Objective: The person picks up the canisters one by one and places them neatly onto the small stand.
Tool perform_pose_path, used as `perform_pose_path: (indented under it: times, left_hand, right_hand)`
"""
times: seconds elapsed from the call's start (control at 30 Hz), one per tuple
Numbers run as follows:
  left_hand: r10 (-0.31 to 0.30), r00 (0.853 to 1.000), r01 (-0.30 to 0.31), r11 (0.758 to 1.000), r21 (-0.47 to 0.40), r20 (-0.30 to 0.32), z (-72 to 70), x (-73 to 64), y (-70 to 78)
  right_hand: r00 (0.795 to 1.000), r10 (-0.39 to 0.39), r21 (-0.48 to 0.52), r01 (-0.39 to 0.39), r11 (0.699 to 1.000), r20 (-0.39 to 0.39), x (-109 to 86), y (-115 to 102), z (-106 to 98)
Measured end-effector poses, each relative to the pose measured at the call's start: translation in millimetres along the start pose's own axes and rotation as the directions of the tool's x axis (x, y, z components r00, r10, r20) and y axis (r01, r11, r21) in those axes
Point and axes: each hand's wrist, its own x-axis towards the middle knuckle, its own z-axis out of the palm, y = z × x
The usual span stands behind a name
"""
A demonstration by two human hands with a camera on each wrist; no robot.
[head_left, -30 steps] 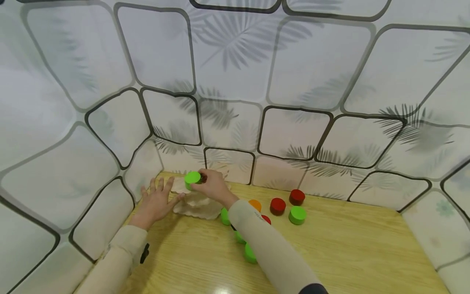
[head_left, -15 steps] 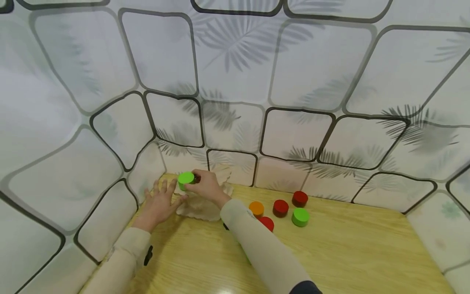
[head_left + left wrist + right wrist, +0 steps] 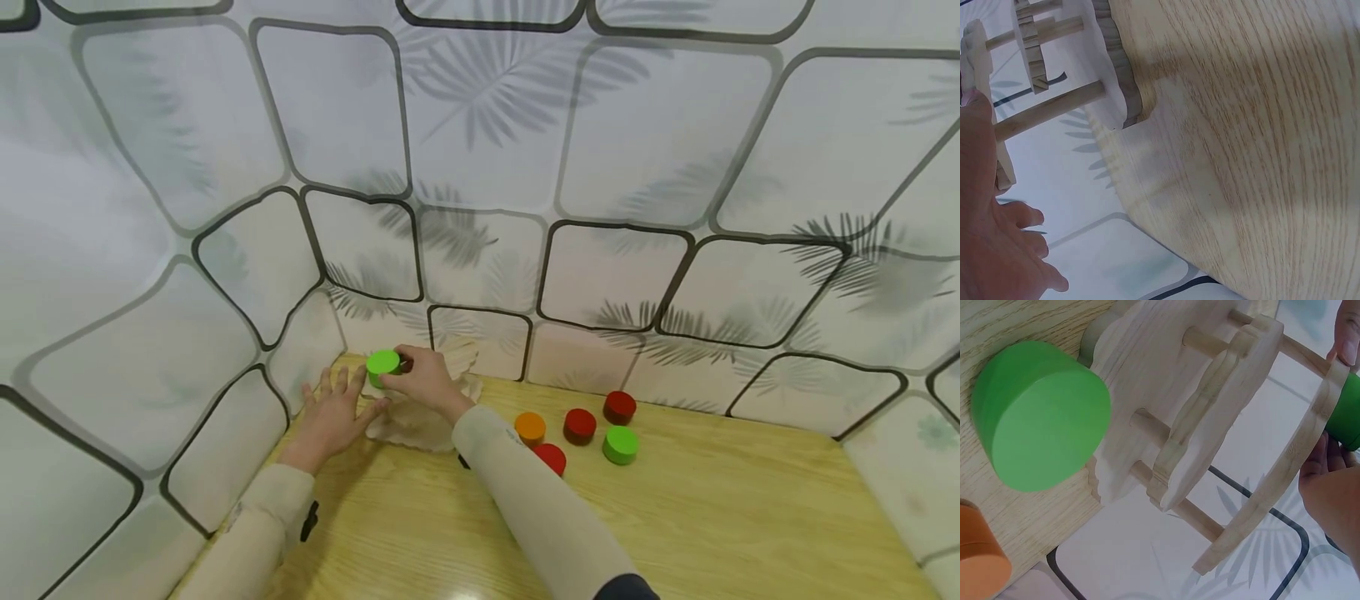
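A pale wooden tiered stand [image 3: 408, 427] with scalloped boards joined by round dowels stands in the back left corner of the table. My right hand [image 3: 426, 383] pinches a green cylinder [image 3: 383, 365] between thumb and fingers at the stand's top board. From the side, the right wrist view has this green cylinder [image 3: 1346, 412] right at the top board's upper face, partly cut off by the frame. My left hand [image 3: 333, 423] is at the stand's left side with fingers spread; in the left wrist view its thumb [image 3: 975, 119] lies against the top board's edge.
Right of the stand lie an orange cylinder [image 3: 530, 427], several red cylinders [image 3: 580, 426] and another green cylinder [image 3: 620, 445]. Close beside the stand's base is a green cylinder [image 3: 1041, 419], hidden in the head view by my right forearm. Patterned walls edge the wooden table [image 3: 712, 500].
My right hand has carried the green cylinder slightly left over the stand's top, then stayed nearly still. My left hand keeps its place. My right forearm now covers green cylinders that showed earlier.
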Motion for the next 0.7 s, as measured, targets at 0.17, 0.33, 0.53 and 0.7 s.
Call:
perform_pose_path:
  times: [0.17,0.33,0.53,0.7]
  left_hand:
    - [0.001,1.000,-0.001,1.000,0.007,-0.008,1.3,0.4,-0.3]
    - [0.001,1.000,0.000,1.000,0.015,-0.008,2.4,0.5,-1.8]
    - [0.008,1.000,-0.007,1.000,0.026,-0.017,3.3,0.2,-2.4]
    - [0.006,1.000,-0.005,1.000,0.028,-0.018,3.7,0.4,-1.5]
  right_hand:
    - [1.000,0.003,0.005,-0.003,1.000,-0.003,2.3,3.0,1.4]
    - [1.000,-0.007,-0.023,0.007,1.000,-0.001,3.2,3.6,2.7]
    - [1.000,0.010,-0.034,-0.010,0.999,-0.007,0.5,2.7,3.2]
    - [1.000,0.021,-0.027,-0.021,0.999,-0.009,-1.0,2.9,1.1]
